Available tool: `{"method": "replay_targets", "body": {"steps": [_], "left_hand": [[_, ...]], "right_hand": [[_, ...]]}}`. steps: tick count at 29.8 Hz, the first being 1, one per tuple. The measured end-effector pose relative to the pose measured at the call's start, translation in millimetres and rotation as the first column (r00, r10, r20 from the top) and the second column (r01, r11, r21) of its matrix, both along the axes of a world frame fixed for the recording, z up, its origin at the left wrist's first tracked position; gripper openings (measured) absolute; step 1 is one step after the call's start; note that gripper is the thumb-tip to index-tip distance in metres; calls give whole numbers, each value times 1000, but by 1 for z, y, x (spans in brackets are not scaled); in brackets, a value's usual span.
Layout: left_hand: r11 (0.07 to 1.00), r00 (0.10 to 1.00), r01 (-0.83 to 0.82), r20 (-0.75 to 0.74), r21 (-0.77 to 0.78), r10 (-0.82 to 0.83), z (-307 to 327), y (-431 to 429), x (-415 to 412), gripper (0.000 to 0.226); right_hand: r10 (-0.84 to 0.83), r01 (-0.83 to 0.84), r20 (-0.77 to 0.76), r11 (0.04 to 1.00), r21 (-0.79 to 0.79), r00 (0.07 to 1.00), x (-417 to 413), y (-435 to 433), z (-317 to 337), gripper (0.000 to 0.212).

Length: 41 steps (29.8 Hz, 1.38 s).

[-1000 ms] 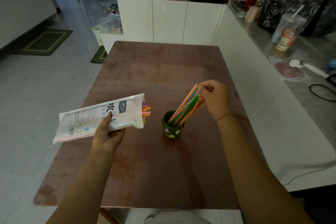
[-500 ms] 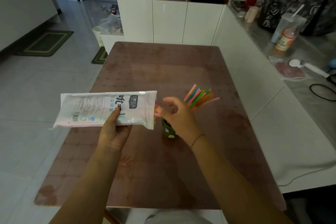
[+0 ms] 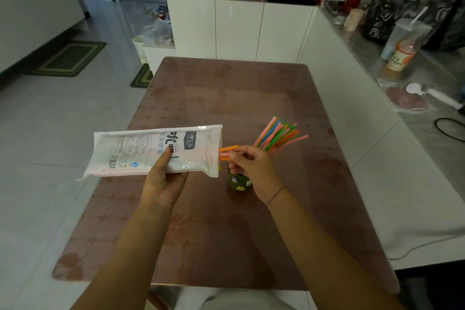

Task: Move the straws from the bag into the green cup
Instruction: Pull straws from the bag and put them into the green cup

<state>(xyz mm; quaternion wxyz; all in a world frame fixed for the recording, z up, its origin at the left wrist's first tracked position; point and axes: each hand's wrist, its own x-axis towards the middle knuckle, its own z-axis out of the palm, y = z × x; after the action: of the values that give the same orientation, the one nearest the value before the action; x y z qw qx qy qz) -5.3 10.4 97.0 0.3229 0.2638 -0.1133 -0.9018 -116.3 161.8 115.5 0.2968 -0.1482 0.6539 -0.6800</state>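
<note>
My left hand (image 3: 163, 181) holds a white plastic straw bag (image 3: 151, 150) level above the table, its open mouth pointing right. Orange and pink straw ends (image 3: 227, 152) stick out of that mouth. My right hand (image 3: 254, 168) pinches these straw ends at the bag's opening. Just below and behind my right hand stands the small green cup (image 3: 237, 182), partly hidden by the hand. A bunch of coloured straws (image 3: 279, 134) leans out of the cup toward the upper right.
The brown patterned table (image 3: 226, 234) carries only the cup. A white counter (image 3: 415, 88) runs along the right with a drink bottle (image 3: 400, 56), a cup with a straw and dark bags. White cabinets (image 3: 239, 27) stand behind the table.
My right hand let go of the straws in the cup, crossed left to the bag's mouth and took hold of the straw ends there. The bag has come level and moved right.
</note>
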Motion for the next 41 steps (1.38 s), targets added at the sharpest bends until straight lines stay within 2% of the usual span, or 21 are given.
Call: {"method": "replay_targets", "body": {"steps": [6,10,13,17,20,24,30,33,39,41], "left_hand": [[998,997,-47,55,38,45,-4,-9,2,50],[997,998,-32,49,64,29,-5,-4,-1,50],[997,998,-35,51,67,32,-5,-2,-4,46],[998,998,-34,48,60,31,-8,-1,-4,45],[998,999,-17,50,63,14,-10,5,-6,44],[997,999,-20,43,75,17,-10,10,-5,42],[991,997,-76,-5,106,77,-12,-3,6,48],[990,996,-84,2,114,84,-12,-6,7,45],[985,997,-65,42,157,59,-11,5,0,38],[986,998,-55,52,156,48,-11,7,-2,35]], "right_hand": [[-36,56,179,993,-108,983,-18,14,5,14],[26,90,400,959,-268,916,-8,10,3,13],[73,105,483,938,-330,873,-1,7,1,14],[59,86,444,950,-299,894,5,1,-1,11],[-45,147,384,959,-242,922,6,-6,-1,8],[-147,201,257,960,-196,955,4,-9,1,18],[-242,255,89,949,-185,966,-15,5,14,13],[-249,265,96,932,-245,964,-22,14,24,16],[-124,208,284,934,-289,951,-10,7,17,6],[-102,191,307,942,-275,946,-3,3,12,9]]}}
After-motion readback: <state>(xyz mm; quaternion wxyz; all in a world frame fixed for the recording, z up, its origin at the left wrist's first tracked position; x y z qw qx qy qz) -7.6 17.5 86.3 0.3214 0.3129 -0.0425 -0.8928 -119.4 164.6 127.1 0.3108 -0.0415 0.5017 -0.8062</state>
